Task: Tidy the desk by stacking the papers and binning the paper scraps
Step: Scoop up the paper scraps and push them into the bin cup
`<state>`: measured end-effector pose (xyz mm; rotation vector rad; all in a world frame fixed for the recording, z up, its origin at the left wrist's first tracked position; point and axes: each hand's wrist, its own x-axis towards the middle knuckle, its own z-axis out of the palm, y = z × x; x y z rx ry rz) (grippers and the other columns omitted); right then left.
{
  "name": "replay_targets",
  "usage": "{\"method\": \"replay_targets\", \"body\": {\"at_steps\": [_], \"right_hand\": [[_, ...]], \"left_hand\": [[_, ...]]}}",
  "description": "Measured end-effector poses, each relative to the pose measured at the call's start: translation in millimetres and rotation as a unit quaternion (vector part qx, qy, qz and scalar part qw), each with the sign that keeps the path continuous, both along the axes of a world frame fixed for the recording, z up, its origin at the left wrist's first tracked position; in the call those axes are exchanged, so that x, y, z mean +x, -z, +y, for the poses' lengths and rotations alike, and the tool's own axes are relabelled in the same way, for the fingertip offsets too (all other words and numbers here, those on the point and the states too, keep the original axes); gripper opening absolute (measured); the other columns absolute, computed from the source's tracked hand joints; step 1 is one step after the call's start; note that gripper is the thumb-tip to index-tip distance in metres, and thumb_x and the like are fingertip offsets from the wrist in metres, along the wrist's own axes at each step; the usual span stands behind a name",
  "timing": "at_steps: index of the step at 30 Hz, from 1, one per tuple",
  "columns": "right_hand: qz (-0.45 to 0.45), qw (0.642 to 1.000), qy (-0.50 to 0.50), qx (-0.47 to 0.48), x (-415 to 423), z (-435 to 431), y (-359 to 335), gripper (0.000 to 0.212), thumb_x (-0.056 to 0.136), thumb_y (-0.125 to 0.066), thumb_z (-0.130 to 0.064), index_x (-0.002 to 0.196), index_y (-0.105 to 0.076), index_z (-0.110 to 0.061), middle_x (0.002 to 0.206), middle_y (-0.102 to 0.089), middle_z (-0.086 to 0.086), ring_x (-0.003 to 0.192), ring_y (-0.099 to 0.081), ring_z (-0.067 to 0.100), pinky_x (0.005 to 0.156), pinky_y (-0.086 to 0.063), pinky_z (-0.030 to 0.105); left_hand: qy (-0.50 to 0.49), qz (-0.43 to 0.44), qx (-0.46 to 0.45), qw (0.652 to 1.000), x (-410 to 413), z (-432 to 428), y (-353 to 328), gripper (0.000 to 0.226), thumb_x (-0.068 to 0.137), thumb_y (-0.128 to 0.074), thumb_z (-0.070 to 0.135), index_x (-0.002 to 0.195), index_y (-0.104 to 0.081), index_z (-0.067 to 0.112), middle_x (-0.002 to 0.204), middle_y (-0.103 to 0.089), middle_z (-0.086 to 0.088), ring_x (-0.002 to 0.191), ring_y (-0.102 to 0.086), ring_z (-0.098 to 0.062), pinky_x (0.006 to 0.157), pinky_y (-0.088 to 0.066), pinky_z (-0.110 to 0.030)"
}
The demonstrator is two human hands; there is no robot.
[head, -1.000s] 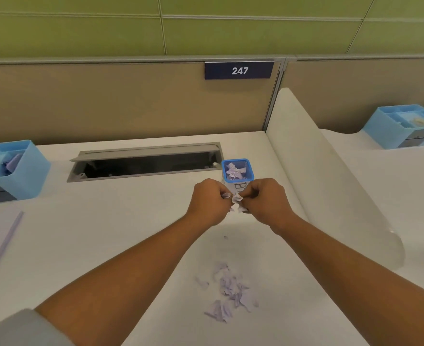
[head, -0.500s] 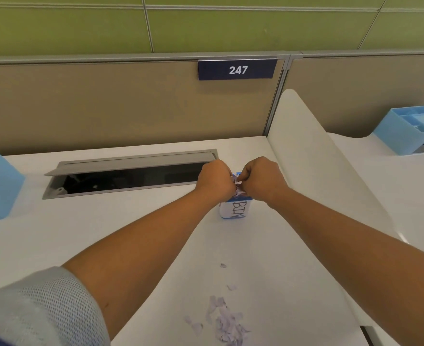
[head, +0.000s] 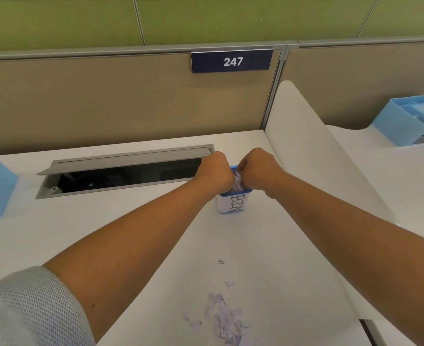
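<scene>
Head: left hand [head: 216, 172], right hand [head: 257, 168] pinch scraps [head: 237, 183] above bin [head: 232, 206] rim; divider [head: 305, 146] just right.

Both bare forearms were stretched forward and drawn together. The left hand [head: 216, 172] and right hand [head: 257, 168] were held knuckles-up and nearly touching, fingers curled under, with paper scraps [head: 238, 183] pinched between them. A mesh sleeve [head: 26, 308] was seen on the left upper arm.

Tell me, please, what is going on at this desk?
A person is binning paper scraps. The left hand and right hand are together over the small blue bin, gripping a wad of scraps at its mouth. A loose pile of scraps lies on the desk nearer the person.
</scene>
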<state>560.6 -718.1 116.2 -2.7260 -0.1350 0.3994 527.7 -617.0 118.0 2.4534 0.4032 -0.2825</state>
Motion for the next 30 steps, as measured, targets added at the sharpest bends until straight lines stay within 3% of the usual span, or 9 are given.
{"method": "replay_targets", "body": {"at_steps": [6,9,12,17,26,30], "right_hand": [[-0.011,1.0,0.006,0.029,-6.0,-5.6,-2.1,0.035,0.087,-0.072,-0.016,0.12,-0.067,-0.005,0.118,-0.067,0.014,0.107,-0.064,0.028,0.095,-0.053,0.037],[-0.022,0.995,0.035,0.09,-7.5,-6.1,-0.3,0.026,0.083,-0.075,-0.01,0.109,-0.073,-0.008,0.11,-0.071,0.013,0.099,-0.067,0.028,0.088,-0.057,0.039],[-0.037,0.99,0.048,0.129,-9.8,-5.7,-0.1,0.016,0.084,-0.073,-0.01,0.099,-0.077,-0.011,0.101,-0.073,0.009,0.089,-0.068,0.025,0.077,-0.058,0.033],[-0.032,0.988,0.067,0.132,-10.6,-6.8,3.1,0.019,0.078,-0.079,-0.008,0.096,-0.076,-0.011,0.099,-0.073,0.008,0.088,-0.069,0.025,0.071,-0.057,0.032],[-0.065,0.983,0.068,0.158,-18.5,-12.5,4.9,0.007,0.086,-0.069,-0.009,0.091,-0.074,-0.012,0.101,-0.072,0.009,0.089,-0.066,0.023,0.059,-0.054,0.027],[-0.071,0.977,0.03,0.198,-47.4,-21.8,7.7,0.019,0.084,-0.061,-0.003,0.08,-0.073,-0.017,0.087,-0.072,0.004,0.083,-0.07,0.024,0.072,-0.06,0.035]], "left_hand": [[0.015,-0.006,0.006,1.0,-2.5,2.5,-2.1,0.033,0.09,-0.069,0.009,0.122,-0.064,0.003,0.121,-0.066,-0.015,0.109,-0.065,-0.027,0.088,-0.053,-0.03],[0.02,-0.031,0.008,0.999,-3.6,5.1,-1.8,0.031,0.091,-0.066,0.006,0.122,-0.067,0.004,0.123,-0.067,-0.014,0.111,-0.065,-0.028,0.096,-0.055,-0.036],[0.018,-0.059,0.0,0.998,-4.8,7.7,-0.5,0.028,0.091,-0.068,0.005,0.118,-0.072,0.008,0.121,-0.068,-0.013,0.108,-0.066,-0.028,0.096,-0.055,-0.038],[-0.011,-0.1,-0.022,0.995,-8.2,9.1,4.8,0.019,0.09,-0.068,0.007,0.109,-0.075,0.007,0.114,-0.071,-0.013,0.101,-0.068,-0.027,0.091,-0.058,-0.037],[-0.029,-0.139,-0.048,0.989,-14.7,16.3,13.4,0.016,0.094,-0.064,0.012,0.107,-0.071,0.008,0.111,-0.071,-0.013,0.102,-0.067,-0.024,0.085,-0.059,-0.034],[-0.032,-0.16,-0.071,0.984,-45.0,23.3,23.7,0.015,0.094,-0.066,0.017,0.108,-0.069,0.011,0.108,-0.072,-0.008,0.1,-0.067,-0.022,0.081,-0.059,-0.031]]}}
